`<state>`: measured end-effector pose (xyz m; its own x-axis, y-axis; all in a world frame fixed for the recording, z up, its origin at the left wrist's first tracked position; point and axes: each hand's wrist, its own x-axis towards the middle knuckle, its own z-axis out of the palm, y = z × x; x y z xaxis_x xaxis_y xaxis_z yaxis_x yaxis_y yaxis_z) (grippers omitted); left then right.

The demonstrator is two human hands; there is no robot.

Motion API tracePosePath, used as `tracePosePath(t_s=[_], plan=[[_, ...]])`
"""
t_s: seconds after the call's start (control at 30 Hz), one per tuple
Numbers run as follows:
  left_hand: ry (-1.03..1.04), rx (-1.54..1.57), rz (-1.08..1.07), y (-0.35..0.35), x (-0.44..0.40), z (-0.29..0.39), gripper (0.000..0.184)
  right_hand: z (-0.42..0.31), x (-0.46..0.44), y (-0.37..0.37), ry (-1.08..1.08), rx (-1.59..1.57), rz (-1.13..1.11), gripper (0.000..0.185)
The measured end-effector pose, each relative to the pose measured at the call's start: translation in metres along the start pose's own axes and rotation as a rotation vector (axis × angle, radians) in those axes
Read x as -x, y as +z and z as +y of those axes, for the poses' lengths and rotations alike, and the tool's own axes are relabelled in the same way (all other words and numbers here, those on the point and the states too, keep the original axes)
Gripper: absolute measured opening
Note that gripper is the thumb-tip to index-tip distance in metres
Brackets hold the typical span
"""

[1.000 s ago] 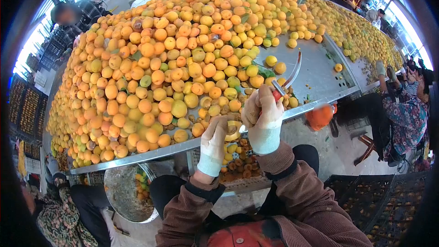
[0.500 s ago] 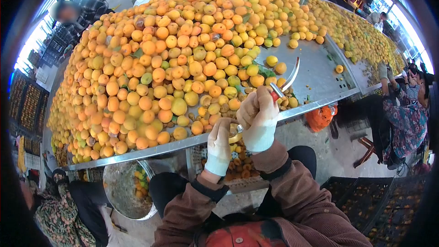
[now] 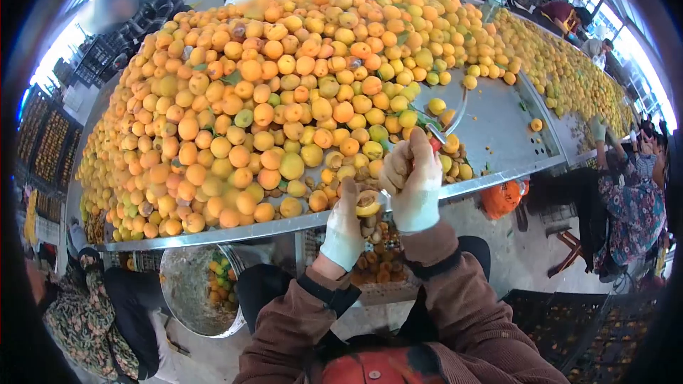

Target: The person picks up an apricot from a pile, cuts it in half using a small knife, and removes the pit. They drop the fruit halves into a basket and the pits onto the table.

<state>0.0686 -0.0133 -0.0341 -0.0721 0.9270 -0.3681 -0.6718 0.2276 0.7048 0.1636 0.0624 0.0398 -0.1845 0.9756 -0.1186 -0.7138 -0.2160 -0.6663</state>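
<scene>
Head view, fisheye lens. Bright, diffuse daylight is entering from openings at the upper left and upper right, where the background is washing out to white. The heaped fruit (image 3: 235, 121) is receiving even light with soft shading between pieces. The bare metal of the desk (image 3: 491, 124) is showing a pale sheen, and the curved blade (image 3: 461, 115) is catching a thin highlight. The floor (image 3: 530, 249) is appearing dimmer and greyer; the crates (image 3: 583, 327) at lower right are falling into deep shade. Straight edges are bowing strongly toward the dark, rounded border, which is carrying a blue fringe at left. A hazy smear is blurring the upper left, and distant figures are losing detail.
</scene>
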Motion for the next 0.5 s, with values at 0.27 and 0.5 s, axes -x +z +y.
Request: tracePosePath(t_s=[0.27,0.5], plan=[[0.484,-0.437,0.084,-0.046,-0.033,-0.041,0.043,0.001,0.023,-0.016,-0.295,1.472,-0.526,0.027],[0.782,-1.19,-0.005,-0.028,-0.024,-0.036,0.031,0.024,-0.005,-0.044,-0.488,1.419,-0.173,0.021]])
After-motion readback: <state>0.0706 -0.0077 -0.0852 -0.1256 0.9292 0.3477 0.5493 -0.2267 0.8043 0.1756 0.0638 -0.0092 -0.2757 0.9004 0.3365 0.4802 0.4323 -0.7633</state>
